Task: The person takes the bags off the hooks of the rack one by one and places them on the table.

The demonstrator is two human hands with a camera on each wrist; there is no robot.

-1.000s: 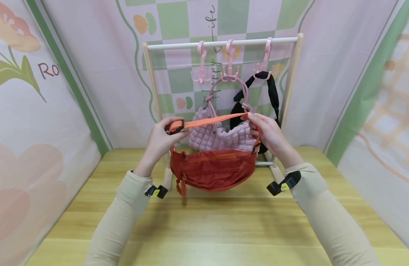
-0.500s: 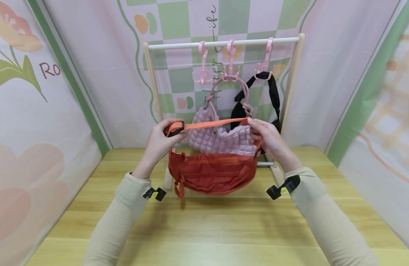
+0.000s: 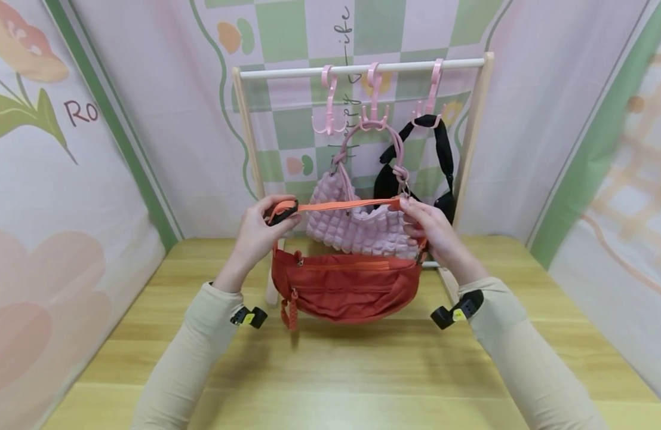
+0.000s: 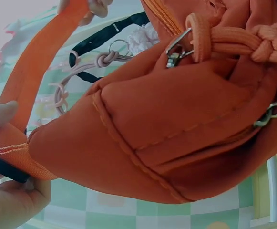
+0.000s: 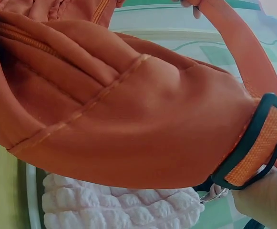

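Observation:
A rust-red belt bag [image 3: 346,286] hangs in the air above the table by its orange strap [image 3: 346,205]. My left hand [image 3: 257,236] pinches the strap's left end beside a black buckle [image 3: 285,213]. At the other end, the strap is pinched between the thumb and fingers of my right hand [image 3: 434,233]. Between both hands the strap runs nearly level. In the left wrist view, a braided zipper pull [image 4: 252,43] dangles from the bag. A black slider [image 5: 255,143] shows near my right hand in the right wrist view.
Behind the bag stands a rack with a white rail [image 3: 362,68] and pink hooks [image 3: 328,104]. A quilted pink bag [image 3: 357,230] hangs from the middle hook, and a black bag [image 3: 443,149] from the right one. Below lies the wooden table [image 3: 330,376].
The belt bag and both hands have come down a little and slightly toward me. The strap has levelled as my right hand dropped. Both hands keep their hold.

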